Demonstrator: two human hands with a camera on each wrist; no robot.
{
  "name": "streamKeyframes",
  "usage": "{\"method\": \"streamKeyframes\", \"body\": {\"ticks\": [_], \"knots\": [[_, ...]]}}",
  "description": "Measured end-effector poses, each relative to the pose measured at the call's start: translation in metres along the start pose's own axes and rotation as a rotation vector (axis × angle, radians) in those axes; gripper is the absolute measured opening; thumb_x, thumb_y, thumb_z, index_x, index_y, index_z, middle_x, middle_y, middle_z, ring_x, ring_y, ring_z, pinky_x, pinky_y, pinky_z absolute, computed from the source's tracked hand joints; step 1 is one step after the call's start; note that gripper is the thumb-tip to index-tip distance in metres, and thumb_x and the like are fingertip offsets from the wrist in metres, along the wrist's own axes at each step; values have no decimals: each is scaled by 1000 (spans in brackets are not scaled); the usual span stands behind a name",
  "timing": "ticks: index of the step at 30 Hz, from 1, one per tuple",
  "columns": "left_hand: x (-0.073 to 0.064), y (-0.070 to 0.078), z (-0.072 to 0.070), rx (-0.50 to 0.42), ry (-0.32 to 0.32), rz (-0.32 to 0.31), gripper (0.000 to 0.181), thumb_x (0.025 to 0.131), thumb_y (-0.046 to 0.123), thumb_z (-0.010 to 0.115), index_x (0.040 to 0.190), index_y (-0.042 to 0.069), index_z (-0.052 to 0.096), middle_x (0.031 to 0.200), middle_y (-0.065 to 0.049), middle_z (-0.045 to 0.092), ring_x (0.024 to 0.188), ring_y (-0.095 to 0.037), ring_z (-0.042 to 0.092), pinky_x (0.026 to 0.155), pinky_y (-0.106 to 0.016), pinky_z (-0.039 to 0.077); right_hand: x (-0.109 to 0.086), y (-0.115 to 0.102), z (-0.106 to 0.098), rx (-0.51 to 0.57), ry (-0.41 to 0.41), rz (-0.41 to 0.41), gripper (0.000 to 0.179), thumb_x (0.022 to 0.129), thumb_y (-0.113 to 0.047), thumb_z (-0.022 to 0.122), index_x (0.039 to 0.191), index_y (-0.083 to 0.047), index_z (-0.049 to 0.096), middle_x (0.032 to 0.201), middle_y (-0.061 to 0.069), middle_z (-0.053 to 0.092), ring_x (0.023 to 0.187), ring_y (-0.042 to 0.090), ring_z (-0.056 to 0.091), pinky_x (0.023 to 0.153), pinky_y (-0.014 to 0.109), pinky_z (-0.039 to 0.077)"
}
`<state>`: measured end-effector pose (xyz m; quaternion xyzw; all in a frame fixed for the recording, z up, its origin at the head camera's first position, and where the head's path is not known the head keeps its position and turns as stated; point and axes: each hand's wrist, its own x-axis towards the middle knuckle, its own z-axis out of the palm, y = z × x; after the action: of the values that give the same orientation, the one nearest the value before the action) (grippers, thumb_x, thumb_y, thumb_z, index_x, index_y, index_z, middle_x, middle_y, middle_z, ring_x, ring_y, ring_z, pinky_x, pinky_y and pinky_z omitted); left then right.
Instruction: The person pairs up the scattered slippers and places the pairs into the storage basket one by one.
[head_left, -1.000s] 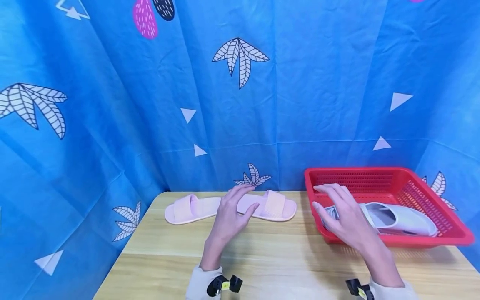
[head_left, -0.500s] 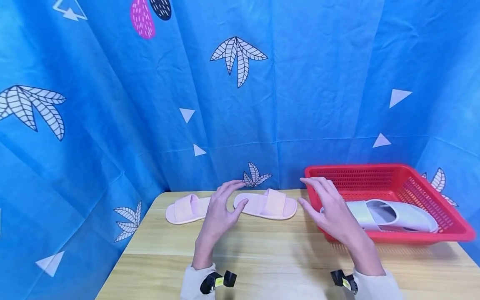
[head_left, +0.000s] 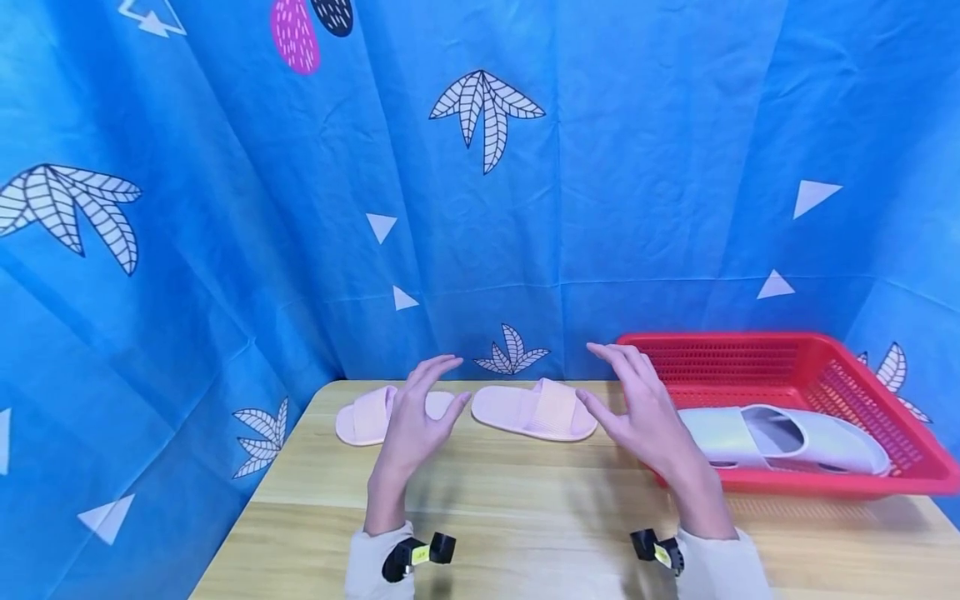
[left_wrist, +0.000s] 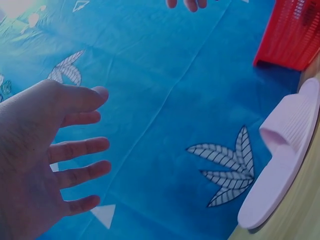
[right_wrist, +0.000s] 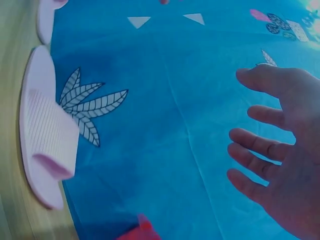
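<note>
My sleeves [head_left: 375, 571] are pale; on each one's inner side sits a black mount [head_left: 394, 567] with a yellow label [head_left: 421, 554] and boxy black camera [head_left: 443, 547].

Curtained-off spot, room type unclear
Leaf-patterned blue curtain [head_left: 637, 183] from nine through three o'clock; wooden table [head_left: 525, 517] at six.

Free lane ran over table [head_left: 517, 508] between left hand [head_left: 412, 427] and right hand [head_left: 643, 412], up to right slipper [head_left: 521, 411]. Slim gap parted it from left slipper [head_left: 366, 417], which left hand partly screened. Basket [head_left: 843, 486] walled the right; curtain [head_left: 637, 208] barred the back.
</note>
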<state>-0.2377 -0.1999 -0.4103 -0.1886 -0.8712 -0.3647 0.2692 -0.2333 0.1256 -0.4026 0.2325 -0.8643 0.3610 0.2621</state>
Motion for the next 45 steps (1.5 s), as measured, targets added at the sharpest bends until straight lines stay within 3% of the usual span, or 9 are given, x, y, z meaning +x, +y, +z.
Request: {"method": "streamKeyframes", "body": {"ticks": [2, 6, 8, 16, 22, 28, 32, 39, 45], "knots": [[0, -3, -4, 6, 10, -10, 45, 95, 31, 75, 138, 21, 65, 144, -2, 59, 137, -26, 50, 108, -78, 20, 2, -2, 3, 10, 6, 10, 73, 84, -22, 86, 149, -14, 52, 143, 8, 52, 133, 27, 46, 96, 57, 52], [0, -10, -13, 1, 33, 0, 46, 95, 26, 76, 138, 17, 65, 142, -5, 60, 135, -28, 52, 109, -60, 39, 8, -6, 8, 26, -5, 47, 77, 83, -24, 86, 150, -16, 50, 145, 8, 50, 136, 28, 45, 95, 57, 53], [-1, -12, -16, 1, 43, 1, 46, 94, 24, 76, 138, 16, 64, 143, -6, 59, 135, -29, 53, 109, -57, 41, 10, -7, 11, 33, -15, 67, 78, 83, -25, 86, 151, -17, 49, 147, 8, 49, 138, 29, 43, 96, 57, 53], [-5, -23, -22, 17, 94, 10, 46, 93, 23, 77, 136, 14, 65, 141, -8, 60, 132, -30, 55, 107, -56, 43, 15, -4, 20, 46, -32, 82, 77, 85, -27, 85, 151, -16, 48, 149, 10, 46, 139, 29, 41, 100, 58, 50], [-8, -28, -26, 24, 89, -31, 47, 93, 25, 77, 137, 14, 65, 144, -9, 58, 134, -32, 52, 105, -62, 40, 14, -1, 29, 43, -64, 129, 80, 85, -32, 84, 154, -20, 45, 153, 9, 42, 142, 30, 37, 97, 59, 52], [-5, -36, -29, 41, 107, -10, 47, 91, 21, 79, 135, 11, 66, 142, -11, 59, 133, -34, 53, 109, -61, 38, 14, 3, 42, 43, -62, 121, 82, 85, -32, 84, 155, -22, 43, 153, 8, 42, 142, 29, 38, 96, 56, 53], [-5, -44, -29, 62, 89, -10, 48, 92, 23, 78, 136, 10, 65, 144, -13, 58, 135, -35, 51, 109, -61, 38, 15, 6, 47, 45, -59, 105, 81, 86, -30, 84, 155, -20, 42, 153, 8, 41, 141, 29, 38, 98, 56, 52], [-5, -57, -31, 109, 10, -85, 53, 94, 30, 76, 141, 12, 61, 150, -14, 52, 141, -38, 43, 109, -72, 28, 14, 11, 52, 35, -69, 109, 83, 86, -30, 84, 156, -20, 41, 154, 9, 40, 142, 29, 37, 100, 57, 51], [-1, -70, -35, 149, -46, -99, 56, 94, 33, 75, 143, 11, 59, 153, -15, 48, 142, -41, 40, 109, -73, 26, 14, 11, 63, 40, -81, 69, 87, 84, -29, 86, 157, -17, 40, 154, 12, 41, 142, 31, 38, 98, 56, 52]]}}
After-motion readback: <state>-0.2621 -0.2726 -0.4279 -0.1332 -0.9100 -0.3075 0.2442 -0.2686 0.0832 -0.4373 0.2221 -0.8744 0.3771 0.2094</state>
